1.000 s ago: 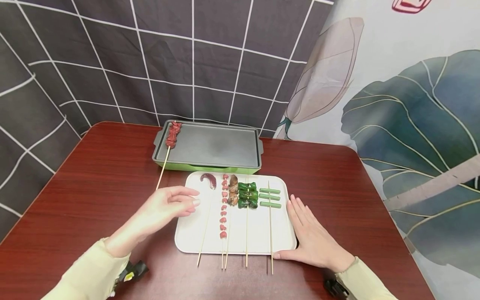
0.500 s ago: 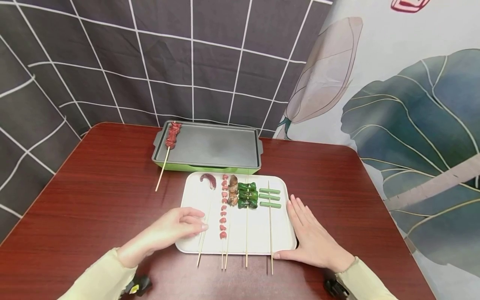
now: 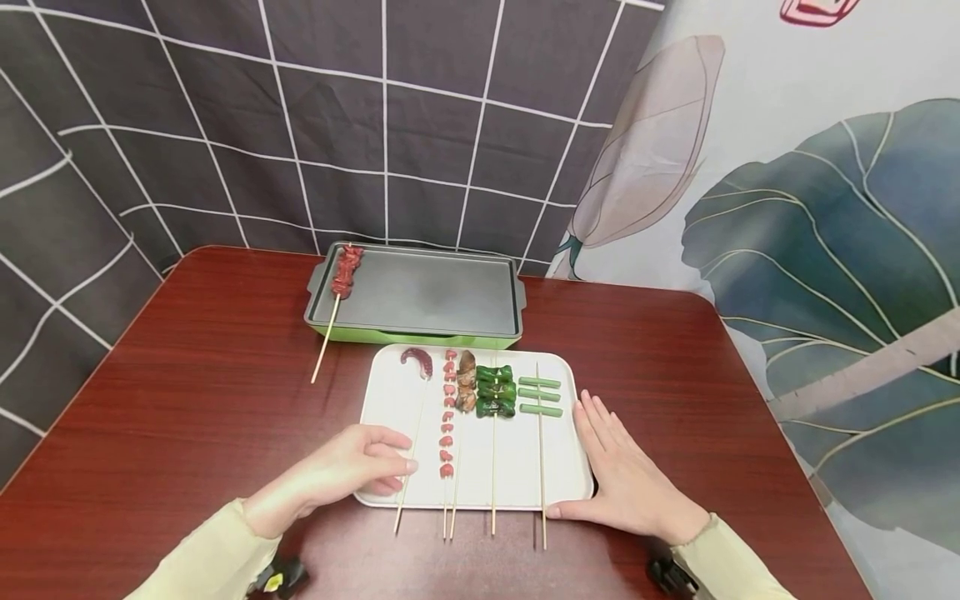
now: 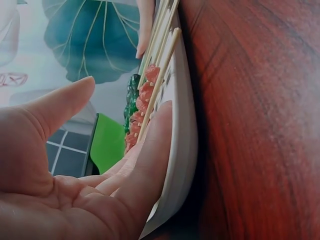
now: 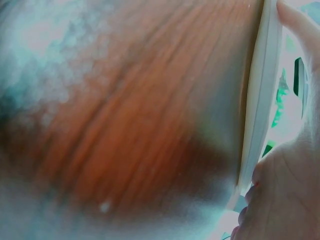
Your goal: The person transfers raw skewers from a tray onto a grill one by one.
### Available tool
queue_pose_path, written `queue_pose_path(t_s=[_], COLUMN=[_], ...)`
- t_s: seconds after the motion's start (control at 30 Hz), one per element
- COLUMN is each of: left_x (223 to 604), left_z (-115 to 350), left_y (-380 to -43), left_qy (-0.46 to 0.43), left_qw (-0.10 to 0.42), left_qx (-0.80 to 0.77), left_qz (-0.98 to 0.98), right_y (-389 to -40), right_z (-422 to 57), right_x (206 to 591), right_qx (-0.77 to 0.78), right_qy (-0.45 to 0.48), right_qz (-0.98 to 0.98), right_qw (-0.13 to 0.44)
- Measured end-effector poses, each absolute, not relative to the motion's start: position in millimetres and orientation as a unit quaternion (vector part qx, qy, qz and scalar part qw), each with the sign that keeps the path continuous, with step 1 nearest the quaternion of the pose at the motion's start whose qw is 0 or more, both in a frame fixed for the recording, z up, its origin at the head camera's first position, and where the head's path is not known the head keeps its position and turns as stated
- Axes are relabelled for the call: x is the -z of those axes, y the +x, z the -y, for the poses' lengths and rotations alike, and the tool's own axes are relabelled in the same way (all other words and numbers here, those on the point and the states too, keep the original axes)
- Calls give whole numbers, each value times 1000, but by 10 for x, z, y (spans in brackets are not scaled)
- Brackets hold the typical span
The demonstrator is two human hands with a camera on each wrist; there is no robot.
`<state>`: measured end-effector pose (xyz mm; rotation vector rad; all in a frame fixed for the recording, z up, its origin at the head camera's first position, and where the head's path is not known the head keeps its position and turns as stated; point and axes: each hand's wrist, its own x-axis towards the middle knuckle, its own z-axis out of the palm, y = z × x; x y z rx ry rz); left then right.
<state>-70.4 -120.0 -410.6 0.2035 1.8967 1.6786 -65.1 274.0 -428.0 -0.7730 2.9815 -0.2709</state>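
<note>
A white tray (image 3: 517,492) lies on the table with several skewers on it. My left hand (image 3: 360,468) hovers over its left side, fingertips at the stick (image 4: 157,90) of the octopus-tentacle skewer (image 3: 418,361). In the left wrist view the thumb (image 4: 70,102) stands well apart from the fingers (image 4: 150,155). My right hand (image 3: 630,487) rests along the tray's right edge, its fingers straight and its thumb at the front rim. Further right on the tray lie a skewer of small red pieces (image 3: 447,440), a brown mushroom-like skewer (image 3: 467,382), a green pepper skewer (image 3: 496,390) and a green bean skewer (image 3: 540,395).
Behind the tray stands a green-based grill (image 3: 427,292) with a dark flat plate. A red meat skewer (image 3: 347,271) lies on its left end, the stick jutting out over the table (image 3: 187,375). A dark checked cloth (image 3: 315,125) hangs at the back.
My left hand has come down and slightly right, from beside the meat skewer's stick to the tentacle skewer's stick. My right hand has stayed on the tray's edge.
</note>
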Motion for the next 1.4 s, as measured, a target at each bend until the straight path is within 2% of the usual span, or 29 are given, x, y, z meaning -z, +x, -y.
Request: queue_pose_path(t_s=[0.3,0.57,1.4], left_x=[4146,4184,4117], left_z=[1156,1174,1139], left_y=[-682,-677,-603], left_qy=[65,91,72], left_qw=[310,305,274], left_qx=[-641,-647,-650], left_qz=[-699,-693,-706], right_y=[-650,-651,-646], right_z=[-2738,-2742,-2742], right_x=[4276,4282,4290], right_qx=[87,88,88], right_qy=[-249,-249,-247], right_qz=[-964,-964,-965], right_qw=[27,27,27])
